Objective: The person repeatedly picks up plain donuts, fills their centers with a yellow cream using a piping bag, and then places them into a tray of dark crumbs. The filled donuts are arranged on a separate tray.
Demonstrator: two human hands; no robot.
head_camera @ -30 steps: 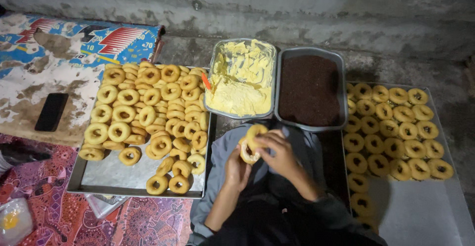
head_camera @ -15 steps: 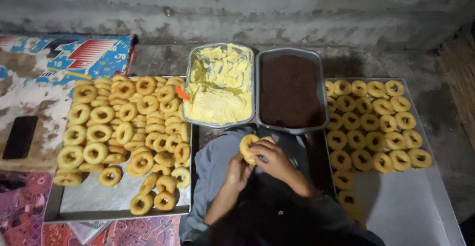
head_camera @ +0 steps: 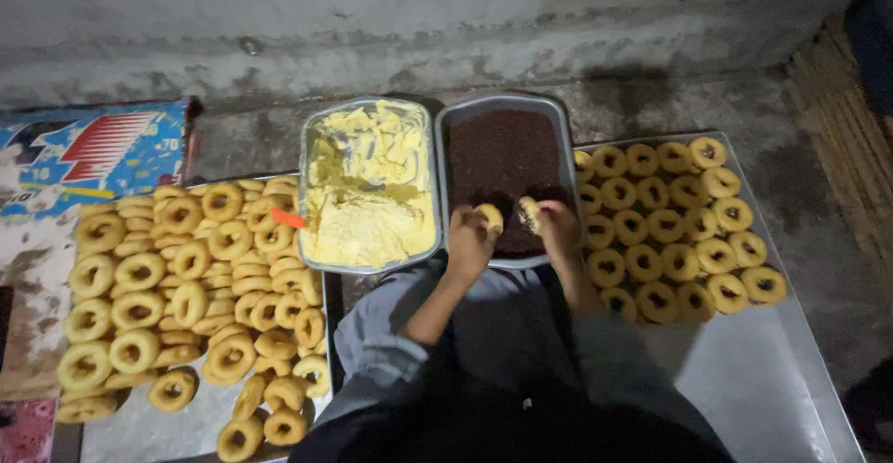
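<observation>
Both hands have come forward from the lap to the tray of dark crumbs [head_camera: 502, 161] at twelve o'clock, and the one filled ring held half a second ago now shows as two pale pieces, so the work has reached the coating stage, I judge. The left hand [head_camera: 470, 240] has its fingers clamped on one piece [head_camera: 489, 215], and the right hand [head_camera: 558, 228] pinches the other piece [head_camera: 529, 212]; both sit just over the crumbs' near edge. The floor [head_camera: 595, 63] is rough grey concrete below a wall. A metal sheet [head_camera: 791, 398] at two o'clock carries neat ring rows [head_camera: 674, 230], a heaped ring pile [head_camera: 186, 286] lies at nine o'clock, and yellow cream [head_camera: 367, 184] fills a tray at eleven.
</observation>
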